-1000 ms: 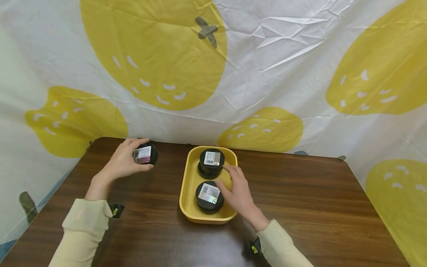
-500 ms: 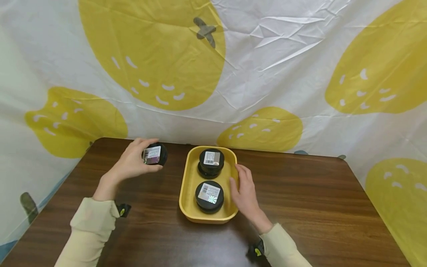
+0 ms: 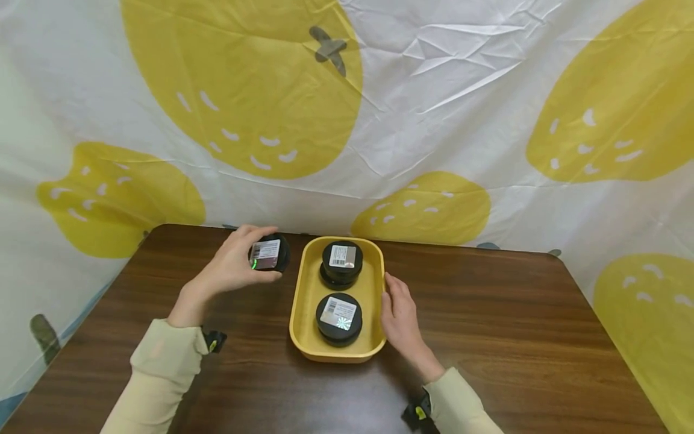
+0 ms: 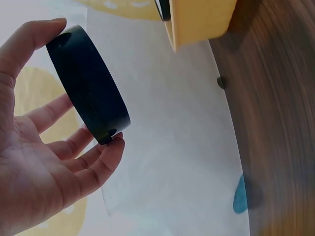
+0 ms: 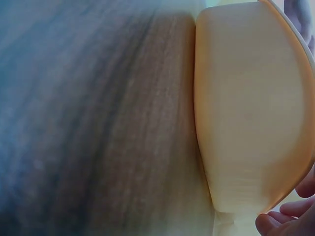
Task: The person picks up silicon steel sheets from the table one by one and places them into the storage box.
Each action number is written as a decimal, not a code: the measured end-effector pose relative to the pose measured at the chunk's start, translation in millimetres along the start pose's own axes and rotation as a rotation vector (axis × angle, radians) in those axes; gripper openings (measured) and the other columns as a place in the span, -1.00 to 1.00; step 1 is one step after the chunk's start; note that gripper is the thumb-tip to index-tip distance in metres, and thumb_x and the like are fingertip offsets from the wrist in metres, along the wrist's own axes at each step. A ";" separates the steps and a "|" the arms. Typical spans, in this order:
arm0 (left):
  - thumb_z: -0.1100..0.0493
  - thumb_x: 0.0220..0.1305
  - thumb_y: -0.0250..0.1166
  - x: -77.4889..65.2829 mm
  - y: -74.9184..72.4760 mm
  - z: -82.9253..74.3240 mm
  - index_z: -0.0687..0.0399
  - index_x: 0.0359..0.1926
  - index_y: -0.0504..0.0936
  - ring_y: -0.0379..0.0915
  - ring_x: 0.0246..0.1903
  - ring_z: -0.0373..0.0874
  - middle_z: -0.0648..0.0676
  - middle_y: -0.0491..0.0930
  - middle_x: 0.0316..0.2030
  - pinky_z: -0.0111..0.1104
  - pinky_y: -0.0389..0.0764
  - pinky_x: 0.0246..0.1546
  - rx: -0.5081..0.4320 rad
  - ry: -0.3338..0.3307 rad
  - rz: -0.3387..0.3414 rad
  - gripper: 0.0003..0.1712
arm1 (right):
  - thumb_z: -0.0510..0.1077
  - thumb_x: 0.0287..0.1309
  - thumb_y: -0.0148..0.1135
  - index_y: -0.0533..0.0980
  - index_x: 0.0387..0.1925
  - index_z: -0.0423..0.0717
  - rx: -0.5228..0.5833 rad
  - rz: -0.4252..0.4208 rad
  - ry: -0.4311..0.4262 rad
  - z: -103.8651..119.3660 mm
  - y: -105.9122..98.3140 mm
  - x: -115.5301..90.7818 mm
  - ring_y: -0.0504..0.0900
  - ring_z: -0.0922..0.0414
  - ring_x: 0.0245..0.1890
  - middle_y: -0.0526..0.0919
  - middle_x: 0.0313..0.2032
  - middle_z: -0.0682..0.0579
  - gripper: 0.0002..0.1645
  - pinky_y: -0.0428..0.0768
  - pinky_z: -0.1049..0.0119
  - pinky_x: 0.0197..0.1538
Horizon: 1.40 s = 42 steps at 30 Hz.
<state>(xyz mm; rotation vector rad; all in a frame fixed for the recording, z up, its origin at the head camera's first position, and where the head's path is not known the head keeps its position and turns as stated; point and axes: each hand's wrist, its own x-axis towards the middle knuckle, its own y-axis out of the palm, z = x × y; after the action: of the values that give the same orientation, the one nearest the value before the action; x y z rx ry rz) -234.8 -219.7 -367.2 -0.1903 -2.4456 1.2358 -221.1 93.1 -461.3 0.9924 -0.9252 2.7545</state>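
My left hand [image 3: 230,265] pinches a flat round black container [image 3: 267,254] with a white and silvery label, raised to the left of a yellow tray [image 3: 297,304]. In the left wrist view the black container [image 4: 88,83] stands tilted between thumb and fingertips, edge toward the camera. My right hand [image 3: 402,316] rests by the tray's right rim, its fingers touching or nearly touching it. Inside the tray are a back stack of round black containers [image 3: 341,258], its top one offset, and a front stack [image 3: 339,319]. How many lie in each stack is partly hidden.
The tray stands on a dark brown wooden table [image 3: 504,325]. Close behind the table's far edge hangs a white cloth [image 3: 303,205] with yellow fruit prints. In the right wrist view, the tray's outer wall [image 5: 251,108] fills the right side.
My left hand has carried the black container rightward, closer to the tray. My right hand has drawn back from the containers inside the tray to its right rim.
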 end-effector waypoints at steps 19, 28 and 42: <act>0.09 -0.22 0.54 11.0 17.0 -20.1 0.16 0.23 0.41 0.29 0.02 0.16 0.25 0.39 0.04 0.02 0.33 0.03 -0.012 0.076 0.018 -0.09 | -0.50 0.16 0.00 0.39 0.04 -0.59 0.017 0.024 0.053 -2.6 -0.8 -1.1 0.48 -0.24 0.01 0.50 -0.04 -0.40 -0.61 0.40 -0.07 0.09; 0.08 -0.23 0.54 17.0 27.6 -29.3 0.19 0.21 0.43 0.32 -0.03 0.14 0.24 0.41 0.00 -0.01 0.37 -0.02 0.003 0.130 0.039 -0.11 | -0.51 0.12 0.03 0.41 0.03 -0.58 0.024 0.032 0.084 -3.8 -1.3 -1.2 0.49 -0.23 0.01 0.51 -0.04 -0.38 -0.61 0.41 -0.05 0.09; 0.05 -0.25 0.54 22.8 42.0 -42.3 0.21 0.20 0.43 0.31 -0.05 0.11 0.23 0.41 -0.04 -0.04 0.40 -0.06 0.009 0.155 0.099 -0.09 | -0.48 0.13 0.06 0.42 0.02 -0.56 0.010 0.038 0.098 -3.8 -2.1 -1.6 0.50 -0.23 0.00 0.52 -0.05 -0.38 -0.61 0.43 -0.05 0.07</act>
<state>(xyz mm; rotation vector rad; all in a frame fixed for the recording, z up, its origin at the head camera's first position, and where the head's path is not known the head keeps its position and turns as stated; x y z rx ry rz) -240.9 -156.4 -371.6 -0.3943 -2.3212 1.2245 -221.4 97.2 -463.4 0.8414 -0.9251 2.8127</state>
